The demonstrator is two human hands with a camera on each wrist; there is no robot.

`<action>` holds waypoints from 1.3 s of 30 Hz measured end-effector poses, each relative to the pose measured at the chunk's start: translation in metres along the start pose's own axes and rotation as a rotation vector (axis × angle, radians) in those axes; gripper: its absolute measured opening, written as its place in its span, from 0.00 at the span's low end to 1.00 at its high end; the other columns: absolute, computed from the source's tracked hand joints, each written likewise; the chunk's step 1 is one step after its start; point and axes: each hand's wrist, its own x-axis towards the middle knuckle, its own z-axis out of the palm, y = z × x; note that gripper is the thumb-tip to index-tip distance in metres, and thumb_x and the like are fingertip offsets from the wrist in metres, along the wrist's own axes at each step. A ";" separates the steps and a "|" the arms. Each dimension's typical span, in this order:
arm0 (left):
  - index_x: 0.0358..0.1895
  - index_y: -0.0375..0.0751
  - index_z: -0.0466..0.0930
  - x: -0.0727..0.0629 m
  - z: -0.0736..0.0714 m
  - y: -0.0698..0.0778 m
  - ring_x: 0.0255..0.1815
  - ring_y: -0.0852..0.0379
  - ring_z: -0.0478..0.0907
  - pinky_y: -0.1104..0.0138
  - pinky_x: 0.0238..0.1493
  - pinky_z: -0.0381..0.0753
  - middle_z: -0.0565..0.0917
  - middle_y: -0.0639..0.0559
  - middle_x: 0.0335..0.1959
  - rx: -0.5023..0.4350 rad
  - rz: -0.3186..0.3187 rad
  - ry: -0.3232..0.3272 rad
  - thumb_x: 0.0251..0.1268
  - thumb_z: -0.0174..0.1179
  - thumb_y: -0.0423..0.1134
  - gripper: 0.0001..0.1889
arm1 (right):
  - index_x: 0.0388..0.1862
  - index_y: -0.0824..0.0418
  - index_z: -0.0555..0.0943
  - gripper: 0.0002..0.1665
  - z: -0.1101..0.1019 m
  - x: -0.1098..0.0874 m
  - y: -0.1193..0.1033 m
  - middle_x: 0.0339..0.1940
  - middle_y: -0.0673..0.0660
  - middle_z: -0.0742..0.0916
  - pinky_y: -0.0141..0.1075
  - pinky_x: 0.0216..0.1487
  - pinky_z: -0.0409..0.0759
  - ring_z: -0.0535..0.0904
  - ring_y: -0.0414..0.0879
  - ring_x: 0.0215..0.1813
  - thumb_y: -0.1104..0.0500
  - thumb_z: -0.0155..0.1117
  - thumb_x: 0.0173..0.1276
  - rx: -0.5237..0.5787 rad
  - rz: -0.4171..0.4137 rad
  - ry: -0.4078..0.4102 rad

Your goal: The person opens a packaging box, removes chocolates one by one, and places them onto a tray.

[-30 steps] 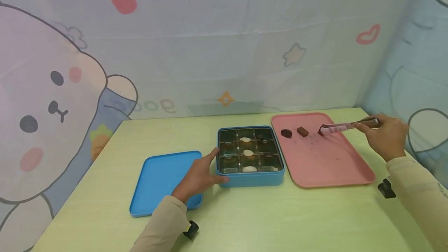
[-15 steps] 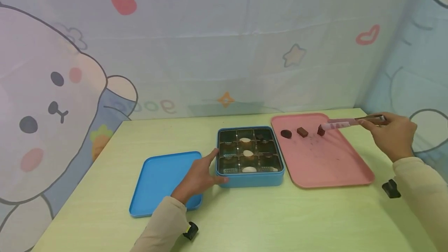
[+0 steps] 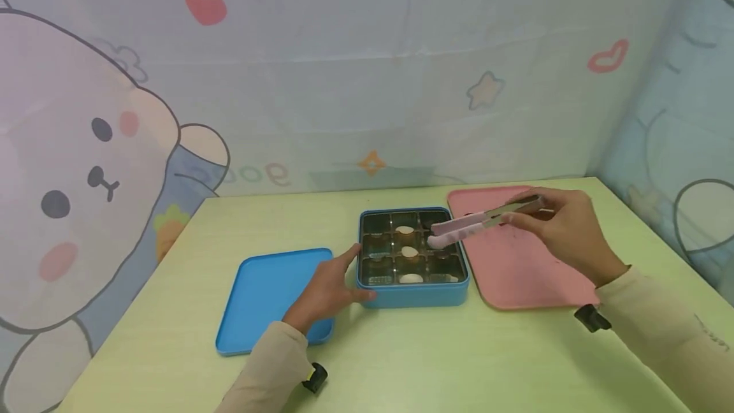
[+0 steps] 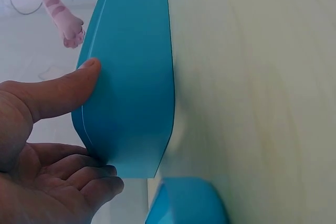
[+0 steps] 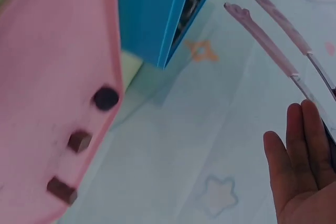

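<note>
At the middle of the table in the head view stands a blue box [image 3: 413, 296] whose insert is divided into several compartments. White ovals show in its middle column. My left hand [image 3: 323, 289] holds the near left corner, thumb on the front wall and fingers along the left side. Over the box's right side, my right hand [image 3: 573, 231] grips tongs [image 3: 478, 222] with pink paw-shaped tips. In the right wrist view those tips stand apart with nothing between them. A round chocolate [image 5: 105, 98], a cube-like chocolate [image 5: 80, 141] and an oblong chocolate [image 5: 62, 190] lie on a pink tray [image 3: 533, 266].
A blue lid [image 3: 269, 301] lies left of the box, partly behind the left hand and wrist. The tray stands close to the box's right side. A printed cloth [image 3: 321, 81] hangs along the table's back edge.
My right hand has carried the tongs left from the tray to above the box. The tips, which were at the rightmost chocolate, are now free of it. My left hand stays put.
</note>
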 end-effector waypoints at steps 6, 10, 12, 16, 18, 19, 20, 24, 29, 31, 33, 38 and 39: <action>0.80 0.43 0.55 0.005 0.002 0.001 0.78 0.35 0.62 0.41 0.70 0.72 0.66 0.38 0.77 0.000 0.020 0.001 0.58 0.75 0.44 0.50 | 0.40 0.61 0.89 0.08 0.032 -0.002 -0.012 0.33 0.57 0.92 0.27 0.39 0.87 0.88 0.33 0.32 0.63 0.75 0.61 -0.026 -0.041 -0.170; 0.80 0.44 0.55 0.005 0.004 0.001 0.77 0.35 0.62 0.41 0.69 0.73 0.66 0.38 0.77 0.010 0.010 -0.005 0.57 0.75 0.44 0.50 | 0.39 0.58 0.88 0.07 0.046 -0.001 -0.015 0.32 0.52 0.92 0.38 0.46 0.90 0.89 0.37 0.34 0.63 0.75 0.62 -0.052 -0.044 -0.261; 0.80 0.44 0.55 0.004 0.004 0.000 0.78 0.35 0.62 0.41 0.69 0.73 0.66 0.38 0.77 0.010 0.005 -0.004 0.57 0.75 0.44 0.50 | 0.38 0.57 0.88 0.06 0.051 -0.001 -0.019 0.33 0.51 0.91 0.45 0.49 0.89 0.89 0.39 0.35 0.63 0.74 0.62 -0.069 -0.062 -0.293; 0.80 0.44 0.55 0.001 0.004 0.000 0.77 0.35 0.63 0.41 0.68 0.74 0.65 0.38 0.77 0.008 0.002 0.001 0.57 0.75 0.44 0.50 | 0.37 0.57 0.88 0.06 0.058 0.001 -0.030 0.30 0.49 0.91 0.51 0.49 0.87 0.88 0.42 0.35 0.62 0.76 0.60 -0.167 -0.152 -0.308; 0.80 0.43 0.55 -0.001 0.003 0.000 0.77 0.35 0.64 0.41 0.68 0.74 0.65 0.38 0.77 0.011 0.006 0.002 0.57 0.75 0.44 0.50 | 0.37 0.56 0.88 0.07 0.061 0.001 -0.036 0.30 0.48 0.91 0.45 0.42 0.85 0.86 0.40 0.33 0.59 0.77 0.60 -0.242 -0.197 -0.307; 0.80 0.43 0.55 -0.002 0.003 0.000 0.77 0.35 0.64 0.41 0.68 0.74 0.65 0.38 0.77 0.012 0.009 0.002 0.57 0.75 0.44 0.50 | 0.37 0.56 0.88 0.07 0.062 0.001 -0.038 0.29 0.48 0.91 0.42 0.39 0.83 0.85 0.39 0.32 0.58 0.77 0.60 -0.270 -0.216 -0.306; 0.80 0.43 0.55 -0.002 0.003 0.000 0.77 0.35 0.64 0.41 0.68 0.74 0.65 0.37 0.77 0.014 0.012 0.002 0.57 0.75 0.44 0.50 | 0.36 0.56 0.88 0.08 0.062 0.001 -0.040 0.29 0.48 0.90 0.38 0.36 0.79 0.83 0.38 0.31 0.57 0.77 0.60 -0.295 -0.229 -0.304; 0.80 0.43 0.55 -0.002 0.002 0.003 0.76 0.35 0.64 0.41 0.68 0.74 0.66 0.38 0.77 0.023 0.023 0.000 0.57 0.75 0.45 0.50 | 0.35 0.55 0.88 0.06 0.063 0.001 -0.042 0.29 0.48 0.90 0.33 0.33 0.72 0.82 0.37 0.30 0.58 0.78 0.59 -0.316 -0.243 -0.292; 0.80 0.43 0.55 -0.003 0.002 0.005 0.76 0.34 0.65 0.41 0.66 0.75 0.66 0.37 0.77 0.031 0.022 -0.003 0.57 0.75 0.45 0.50 | 0.32 0.55 0.88 0.06 0.064 -0.001 -0.039 0.28 0.48 0.90 0.38 0.38 0.80 0.86 0.39 0.31 0.60 0.78 0.57 -0.288 -0.245 -0.262; 0.80 0.43 0.55 -0.003 0.001 0.005 0.76 0.34 0.65 0.41 0.67 0.75 0.66 0.37 0.77 0.031 0.018 -0.003 0.57 0.75 0.45 0.50 | 0.32 0.55 0.88 0.06 0.066 -0.002 -0.037 0.28 0.48 0.90 0.39 0.38 0.82 0.86 0.39 0.31 0.60 0.79 0.57 -0.276 -0.254 -0.250; 0.80 0.43 0.55 -0.004 0.001 0.004 0.76 0.34 0.64 0.41 0.67 0.75 0.66 0.37 0.77 0.030 0.017 -0.001 0.57 0.75 0.45 0.50 | 0.32 0.55 0.88 0.07 0.067 -0.003 -0.036 0.28 0.48 0.91 0.38 0.38 0.83 0.87 0.39 0.31 0.61 0.79 0.56 -0.260 -0.266 -0.235; 0.80 0.43 0.55 -0.008 0.001 0.000 0.77 0.34 0.62 0.40 0.68 0.73 0.64 0.37 0.78 0.015 0.010 0.002 0.57 0.75 0.44 0.50 | 0.33 0.55 0.88 0.07 0.066 -0.005 -0.038 0.29 0.47 0.91 0.38 0.40 0.86 0.88 0.38 0.31 0.64 0.78 0.56 -0.183 -0.283 -0.215; 0.80 0.44 0.55 -0.009 0.001 -0.001 0.78 0.34 0.62 0.40 0.68 0.73 0.64 0.38 0.78 0.009 0.008 0.003 0.57 0.75 0.44 0.50 | 0.33 0.55 0.88 0.07 0.064 -0.006 -0.039 0.29 0.47 0.91 0.39 0.40 0.87 0.88 0.38 0.31 0.64 0.78 0.57 -0.160 -0.282 -0.214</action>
